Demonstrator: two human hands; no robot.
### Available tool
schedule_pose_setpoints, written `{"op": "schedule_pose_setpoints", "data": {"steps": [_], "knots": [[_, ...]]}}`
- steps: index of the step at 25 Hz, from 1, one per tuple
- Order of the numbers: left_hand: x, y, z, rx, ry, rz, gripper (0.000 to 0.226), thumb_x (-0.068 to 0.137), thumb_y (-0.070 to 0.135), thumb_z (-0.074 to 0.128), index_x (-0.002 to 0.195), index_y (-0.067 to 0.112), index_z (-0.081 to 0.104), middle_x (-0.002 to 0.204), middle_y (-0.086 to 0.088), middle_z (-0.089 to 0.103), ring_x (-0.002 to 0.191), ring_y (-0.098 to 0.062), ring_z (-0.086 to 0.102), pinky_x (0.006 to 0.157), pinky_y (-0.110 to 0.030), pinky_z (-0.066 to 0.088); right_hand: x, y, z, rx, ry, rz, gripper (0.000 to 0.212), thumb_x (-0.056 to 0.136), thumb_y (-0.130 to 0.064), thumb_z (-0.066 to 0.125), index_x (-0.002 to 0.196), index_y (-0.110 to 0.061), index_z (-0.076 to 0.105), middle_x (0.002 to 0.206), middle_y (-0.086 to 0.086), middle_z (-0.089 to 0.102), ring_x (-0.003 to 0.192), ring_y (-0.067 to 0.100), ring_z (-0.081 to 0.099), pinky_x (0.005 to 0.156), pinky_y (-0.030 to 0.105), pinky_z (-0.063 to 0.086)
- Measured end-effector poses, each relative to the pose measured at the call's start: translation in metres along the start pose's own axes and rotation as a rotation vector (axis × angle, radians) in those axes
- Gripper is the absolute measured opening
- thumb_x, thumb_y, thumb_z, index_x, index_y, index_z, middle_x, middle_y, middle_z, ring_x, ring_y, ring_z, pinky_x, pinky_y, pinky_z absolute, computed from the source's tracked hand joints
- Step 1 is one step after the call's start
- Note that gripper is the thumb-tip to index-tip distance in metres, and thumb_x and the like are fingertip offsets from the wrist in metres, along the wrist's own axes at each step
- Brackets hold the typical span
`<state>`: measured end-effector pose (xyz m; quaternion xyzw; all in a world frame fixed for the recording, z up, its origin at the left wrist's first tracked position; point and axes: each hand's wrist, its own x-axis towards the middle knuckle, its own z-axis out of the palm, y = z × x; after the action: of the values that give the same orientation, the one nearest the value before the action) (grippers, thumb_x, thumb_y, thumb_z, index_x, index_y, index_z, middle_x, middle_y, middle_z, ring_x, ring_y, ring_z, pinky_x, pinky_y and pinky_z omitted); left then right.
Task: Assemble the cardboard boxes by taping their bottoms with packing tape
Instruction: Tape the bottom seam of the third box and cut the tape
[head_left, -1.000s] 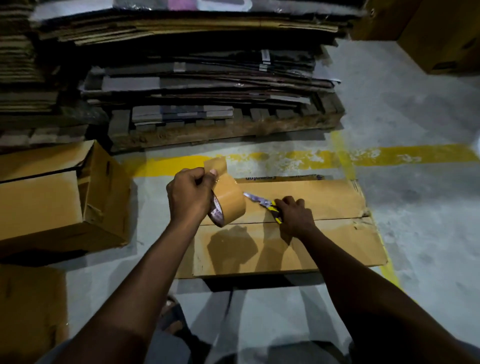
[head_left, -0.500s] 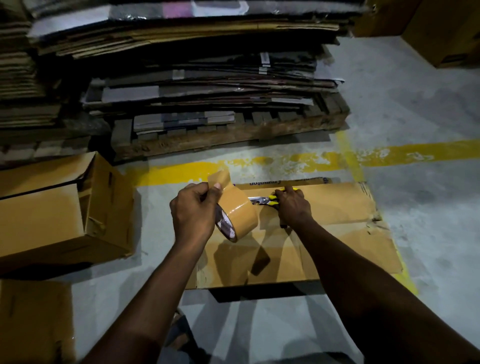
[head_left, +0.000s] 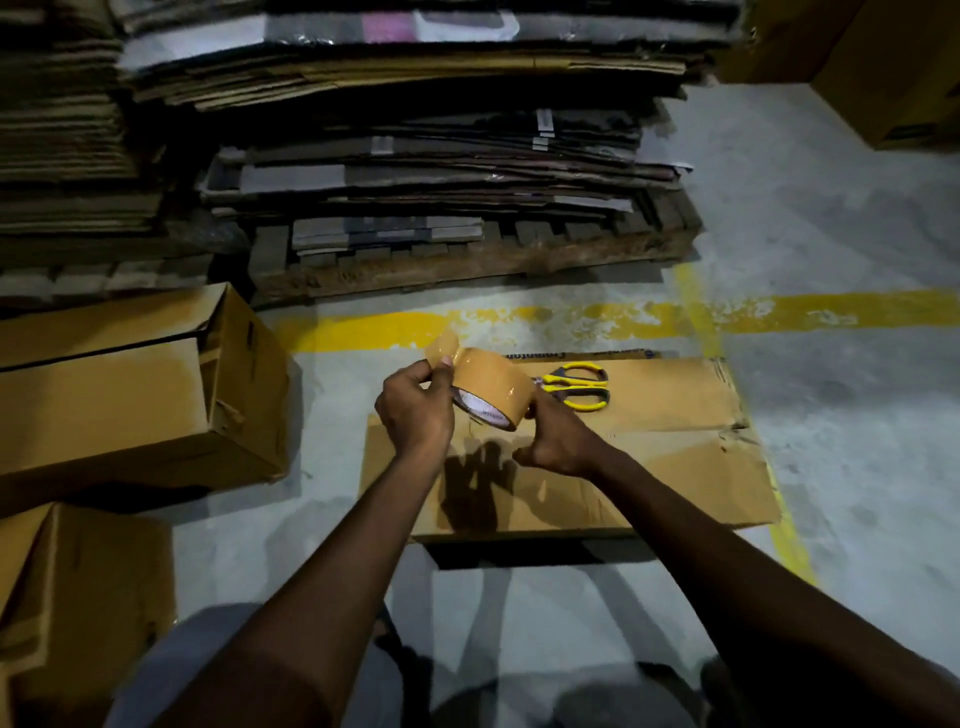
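Observation:
A cardboard box (head_left: 649, 467) stands on the floor in front of me with its flaps folded flat on top. Above it, both hands hold a roll of brown packing tape (head_left: 491, 382). My left hand (head_left: 415, 415) pinches the loose tape end between thumb and fingers at the roll's upper left. My right hand (head_left: 556, 439) holds the roll from its right side, fingers curled round it. Yellow-handled scissors (head_left: 576, 387) lie on the box's far part, just right of the roll, with no hand on them.
An assembled box (head_left: 130, 400) lies on its side at left, another box (head_left: 78, 597) stands at lower left. Stacks of flattened cardboard (head_left: 415, 171) on a wooden pallet (head_left: 467, 260) fill the back. More boxes (head_left: 893, 78) stand far right. Yellow lines (head_left: 831, 312) mark the concrete floor.
My right hand has laid the scissors down on the box and moved to the tape roll. The left hand kept hold of the tape end throughout.

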<state>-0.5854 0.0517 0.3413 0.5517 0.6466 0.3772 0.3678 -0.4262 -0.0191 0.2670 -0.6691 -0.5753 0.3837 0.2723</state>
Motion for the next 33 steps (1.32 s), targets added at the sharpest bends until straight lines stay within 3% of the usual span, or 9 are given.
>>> {"op": "schedule_pose_setpoints", "data": {"steps": [4, 9, 12, 15, 18, 22, 28, 30, 33], "knots": [[-0.01, -0.021, -0.001, -0.212, 0.035, -0.224, 0.038, 0.091, 0.025, 0.064, 0.06, 0.005, 0.058, 0.056, -0.005, 0.051, 0.061, -0.021, 0.05, 0.059, -0.032, 0.048, -0.024, -0.024, 0.019, 0.204, 0.173, 0.079, 0.078, 0.073, -0.036, 0.085, 0.137, -0.021, 0.042, 0.126, -0.004, 0.054, 0.109, 0.015, 0.058, 0.084, 0.032, 0.052], [-0.001, -0.087, 0.009, -0.493, 0.093, -0.526, 0.036, 0.085, 0.026, 0.073, 0.053, 0.014, 0.062, 0.06, -0.002, 0.06, 0.065, -0.024, 0.063, 0.071, -0.047, 0.06, 0.001, -0.03, 0.06, 0.185, 0.297, 0.059, 0.05, 0.096, -0.025, 0.058, 0.14, -0.017, 0.039, 0.134, 0.008, 0.056, 0.111, 0.024, 0.06, 0.079, 0.032, 0.053], [0.024, -0.134, 0.022, -0.517, 0.213, -0.659, 0.025, 0.07, 0.039, 0.077, 0.055, 0.021, 0.069, 0.059, -0.003, 0.065, 0.067, -0.027, 0.065, 0.073, -0.047, 0.059, 0.024, -0.026, 0.093, 0.007, 0.296, 0.057, 0.066, 0.086, -0.042, 0.046, 0.143, -0.012, 0.035, 0.134, 0.004, 0.052, 0.115, 0.023, 0.055, 0.086, 0.036, 0.05], [0.046, -0.153, 0.03, -0.407, 0.279, -0.614, 0.04, 0.08, 0.04, 0.073, 0.058, 0.007, 0.064, 0.064, -0.016, 0.064, 0.061, -0.018, 0.05, 0.065, -0.033, 0.046, 0.042, -0.018, 0.114, -0.123, 0.342, 0.114, 0.068, 0.082, -0.037, 0.047, 0.145, -0.017, 0.029, 0.136, 0.011, 0.052, 0.113, 0.032, 0.056, 0.08, 0.043, 0.051], [0.055, -0.187, 0.039, -0.284, 0.164, -0.623, 0.045, 0.09, 0.043, 0.062, 0.071, 0.003, 0.068, 0.071, -0.01, 0.064, 0.069, -0.024, 0.055, 0.067, -0.032, 0.043, 0.056, -0.008, 0.125, -0.211, 0.304, 0.115, 0.057, 0.085, -0.03, 0.054, 0.136, -0.014, 0.034, 0.125, 0.012, 0.051, 0.103, 0.034, 0.055, 0.071, 0.039, 0.046], [0.051, -0.229, 0.045, -0.312, 0.032, -0.698, 0.041, 0.09, 0.043, 0.062, 0.06, 0.014, 0.061, 0.07, -0.008, 0.065, 0.074, -0.025, 0.062, 0.076, -0.041, 0.054, 0.064, 0.006, 0.128, -0.411, 0.162, 0.05, 0.057, 0.079, -0.014, 0.069, 0.13, -0.012, 0.043, 0.126, 0.008, 0.043, 0.104, 0.034, 0.054, 0.071, 0.039, 0.048], [0.061, -0.229, 0.055, -0.428, -0.006, -0.743, 0.011, 0.084, 0.027, 0.073, 0.076, 0.018, 0.073, 0.076, -0.004, 0.069, 0.079, -0.022, 0.064, 0.084, -0.041, 0.054, 0.066, 0.01, 0.112, -0.456, 0.073, 0.148, 0.06, 0.08, -0.026, 0.07, 0.131, -0.017, 0.039, 0.123, 0.006, 0.049, 0.11, 0.03, 0.049, 0.073, 0.037, 0.04], [0.06, -0.232, 0.056, -0.426, 0.009, -0.781, 0.02, 0.083, 0.023, 0.074, 0.096, 0.008, 0.075, 0.088, -0.007, 0.073, 0.083, -0.019, 0.066, 0.086, -0.038, 0.054, 0.064, 0.01, 0.105, -0.434, 0.086, 0.078, 0.061, 0.081, -0.028, 0.062, 0.137, -0.013, 0.042, 0.128, 0.01, 0.05, 0.115, 0.031, 0.048, 0.083, 0.04, 0.043], [0.06, -0.233, 0.057, -0.417, 0.049, -0.85, 0.021, 0.08, 0.026, 0.076, 0.092, 0.009, 0.076, 0.086, -0.007, 0.074, 0.086, -0.024, 0.069, 0.087, -0.041, 0.056, 0.06, 0.011, 0.091, -0.383, 0.126, 0.058, 0.075, 0.074, -0.055, 0.047, 0.138, -0.015, 0.047, 0.121, 0.009, 0.046, 0.105, 0.022, 0.047, 0.08, 0.034, 0.043]]}}
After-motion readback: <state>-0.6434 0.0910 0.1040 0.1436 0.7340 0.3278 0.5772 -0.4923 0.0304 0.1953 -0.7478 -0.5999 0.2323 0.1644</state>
